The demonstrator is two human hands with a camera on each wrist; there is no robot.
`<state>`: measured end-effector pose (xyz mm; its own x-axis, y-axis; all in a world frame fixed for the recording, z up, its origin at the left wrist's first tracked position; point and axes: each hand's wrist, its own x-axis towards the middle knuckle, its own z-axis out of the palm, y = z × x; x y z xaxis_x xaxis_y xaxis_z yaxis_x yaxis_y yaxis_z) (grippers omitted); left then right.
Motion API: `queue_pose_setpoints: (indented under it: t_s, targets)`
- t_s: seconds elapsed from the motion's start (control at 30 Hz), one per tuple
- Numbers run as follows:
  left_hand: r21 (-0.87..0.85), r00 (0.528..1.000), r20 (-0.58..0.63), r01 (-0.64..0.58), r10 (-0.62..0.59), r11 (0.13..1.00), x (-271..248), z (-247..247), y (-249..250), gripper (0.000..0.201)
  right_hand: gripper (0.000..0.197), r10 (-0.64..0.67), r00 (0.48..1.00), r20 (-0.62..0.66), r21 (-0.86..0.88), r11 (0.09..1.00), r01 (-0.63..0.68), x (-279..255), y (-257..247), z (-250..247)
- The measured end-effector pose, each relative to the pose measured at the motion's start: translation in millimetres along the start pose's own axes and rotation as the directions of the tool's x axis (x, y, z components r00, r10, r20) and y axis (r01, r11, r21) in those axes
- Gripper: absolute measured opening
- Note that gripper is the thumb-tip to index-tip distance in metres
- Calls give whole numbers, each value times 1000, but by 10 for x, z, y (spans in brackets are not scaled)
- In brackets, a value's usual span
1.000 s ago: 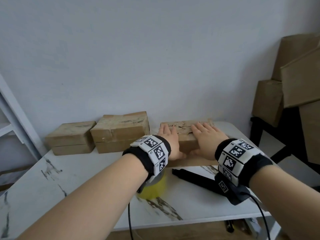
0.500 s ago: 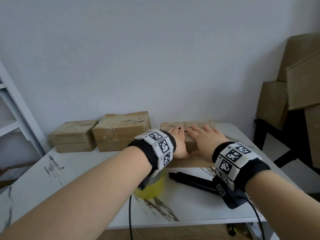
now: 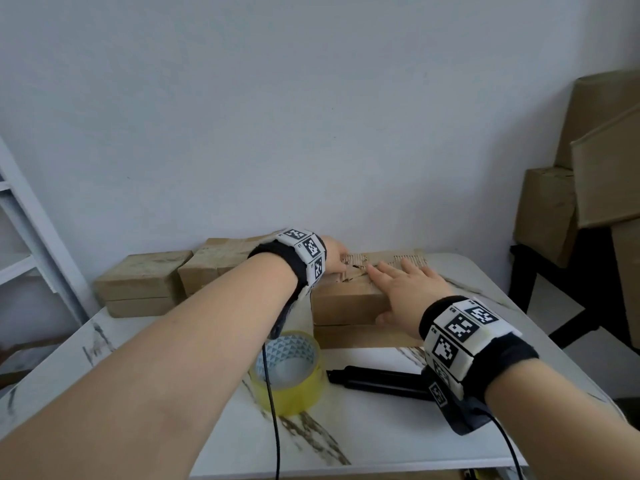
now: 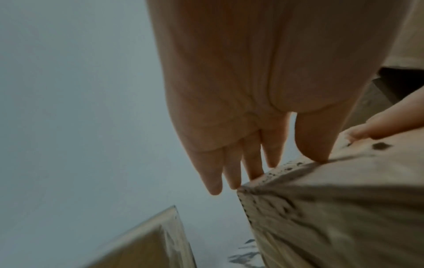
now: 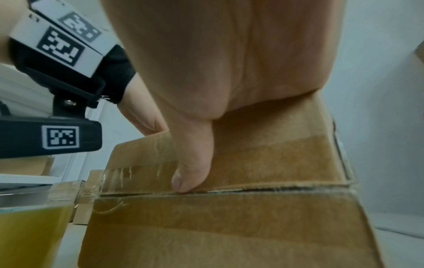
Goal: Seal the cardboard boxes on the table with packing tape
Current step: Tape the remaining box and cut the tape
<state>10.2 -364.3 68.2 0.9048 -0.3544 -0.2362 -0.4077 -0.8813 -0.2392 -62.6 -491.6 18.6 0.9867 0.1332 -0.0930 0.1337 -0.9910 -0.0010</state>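
Moved since earlier frame: left hand point(image 3: 334, 255), now at far-left corner of cardboard box point(image 3: 349, 301), fingers straight. Right hand point(image 3: 405, 289) flat on box top, thumb on front seam. Tape roll point(image 3: 287, 372) on tabletop point(image 3: 363, 434), before box.

Both forearms reach forward, each wrist wearing a black band with printed markers. The left hand point(image 3: 334, 254) is stretched far out, its fingers point(image 4: 231, 168) straight and together. The right hand point(image 3: 408, 289) lies flat, thumb point(image 5: 192, 163) pointing down.
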Motion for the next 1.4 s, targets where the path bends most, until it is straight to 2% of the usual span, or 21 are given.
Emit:
queue_pose_setpoints:
  t_s: [0.17, 0.3, 0.37, 0.5, 0.6, 0.7, 0.93, 1.03, 1.23, 1.4]
  targets:
    - [79, 998, -40, 47, -44, 996, 181, -97, 80, 48, 84, 2, 1000, -8, -9, 1000, -2, 17, 8, 18]
    - [149, 995, -45, 97, -91, 984, 242, -68, 211, 31, 83, 3, 1000, -2, -9, 1000, -3, 12, 10, 16]
    - [179, 990, -80, 129, -116, 975, 246, -67, 256, 29, 83, 1, 1000, -5, -10, 1000, -1, 15, 12, 17]
    - [195, 986, -155, 99, -69, 976, 154, -117, 316, 11, 84, 3, 1000, -6, 2, 1000, -3, 37, 13, 21]
    - [210, 979, -193, 102, -61, 972, 167, -116, 303, 20, 84, 11, 1000, 2, -6, 1000, -11, 41, 6, 24]
    - [171, 988, -127, 108, -87, 979, 194, -147, 247, 13, 84, 12, 1000, -5, -6, 1000, -12, 37, 6, 27]
    - [10, 973, -215, -89, 89, 996, 103, -31, 19, 15, 83, 7, 1000, -20, -5, 1000, -7, 35, 8, 38]
    - [-97, 967, -213, -164, 141, 982, 89, -1, -13, 25, 83, 9, 1000, -19, -9, 1000, -9, 40, 7, 40]
    - [-33, 981, -154, -129, 123, 991, 109, 1, 89, 28, 82, 10, 999, -30, -19, 1000, -11, 32, 5, 46]
    - [-65, 973, -179, -160, 146, 985, 150, 11, 22, 24, 82, 6, 999, -38, -17, 1000, -6, 28, 4, 47]
